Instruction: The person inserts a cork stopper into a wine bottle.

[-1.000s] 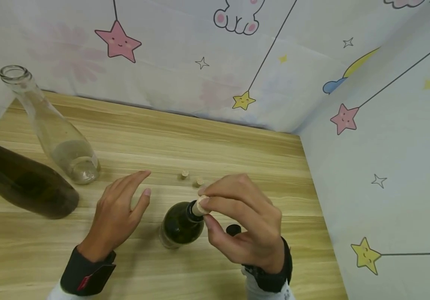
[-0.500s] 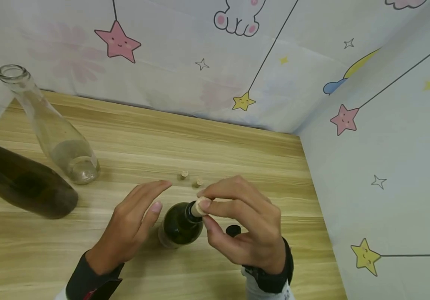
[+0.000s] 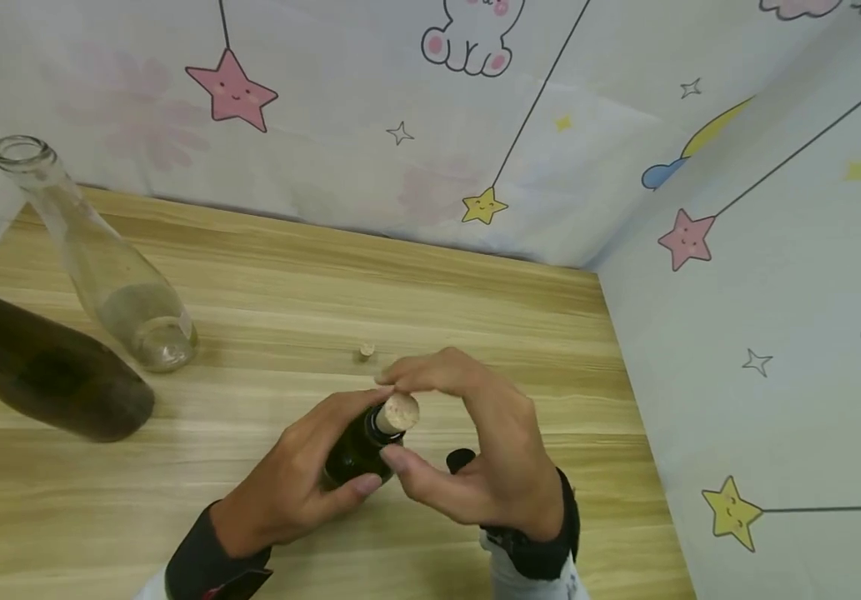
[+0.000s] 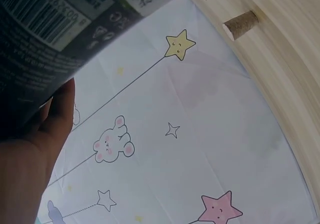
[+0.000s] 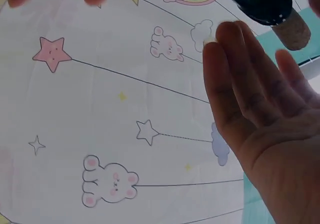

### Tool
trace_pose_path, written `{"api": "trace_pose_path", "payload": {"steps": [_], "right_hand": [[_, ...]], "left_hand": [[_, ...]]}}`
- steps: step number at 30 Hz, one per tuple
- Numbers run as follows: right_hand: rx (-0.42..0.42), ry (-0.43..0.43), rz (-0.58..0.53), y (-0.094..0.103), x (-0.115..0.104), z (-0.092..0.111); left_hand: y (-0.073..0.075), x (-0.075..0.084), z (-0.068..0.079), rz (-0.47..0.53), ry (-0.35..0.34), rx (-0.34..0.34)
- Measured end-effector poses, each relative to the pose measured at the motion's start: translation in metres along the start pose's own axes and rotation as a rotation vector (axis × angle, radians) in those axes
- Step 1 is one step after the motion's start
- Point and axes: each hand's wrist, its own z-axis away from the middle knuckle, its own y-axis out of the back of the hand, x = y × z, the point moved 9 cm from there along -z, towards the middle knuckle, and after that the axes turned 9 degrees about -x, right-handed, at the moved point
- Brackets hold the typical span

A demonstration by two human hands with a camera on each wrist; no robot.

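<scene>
A dark green wine bottle (image 3: 352, 454) stands upright in the head view, with a cork (image 3: 401, 413) sticking out of its mouth. My left hand (image 3: 298, 471) holds the bottle near its shoulder, fingers behind and thumb in front. Its printed label with a barcode (image 4: 42, 18) fills a corner of the left wrist view. My right hand (image 3: 486, 437) is spread around the corked neck, thumb on the near side and fingers on the far side, pinching nothing. The right wrist view shows those fingers (image 5: 240, 73) fairly straight below the cork.
A clear glass bottle (image 3: 126, 287) and a dark brown bottle (image 3: 47, 367) stand at the left. A small cork (image 3: 367, 352) lies behind the hands, with two corks in the left wrist view. A black bottle top (image 3: 460, 460) shows beneath my right hand. Patterned cloth (image 3: 325, 100) borders the table.
My left hand has moved right and taken hold of the bottle. My right fingers have let go of the cork, which stays in the neck. One table cork is now hidden in the head view.
</scene>
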Motion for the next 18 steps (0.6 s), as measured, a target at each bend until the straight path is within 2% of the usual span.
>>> {"api": "trace_pose_path", "payload": {"steps": [3,5,7,10,13,16,18], "right_hand": [[0.032,-0.081,-0.168,-0.004,0.014,0.004],[0.04,-0.119,-0.342,-0.01,0.024,0.007],[0.014,-0.161,-0.521,-0.021,0.033,0.008],[-0.074,-0.213,-0.743,-0.041,0.041,0.01],[-0.153,-0.241,-0.857,-0.057,0.044,0.012],[-0.173,-0.245,-0.913,-0.065,0.042,0.013],[-0.162,-0.216,-0.93,-0.066,0.039,0.012]], "left_hand": [[-0.006,-0.001,0.001,0.006,0.013,-0.003],[-0.008,-0.002,0.001,0.006,0.019,0.008],[-0.01,-0.001,0.002,-0.012,0.016,0.028],[-0.013,0.0,0.003,-0.036,-0.002,0.063],[-0.015,0.0,0.006,-0.039,-0.005,0.094],[-0.016,0.001,0.007,-0.021,-0.015,0.105],[-0.017,0.003,0.008,-0.028,-0.031,0.11]]}}
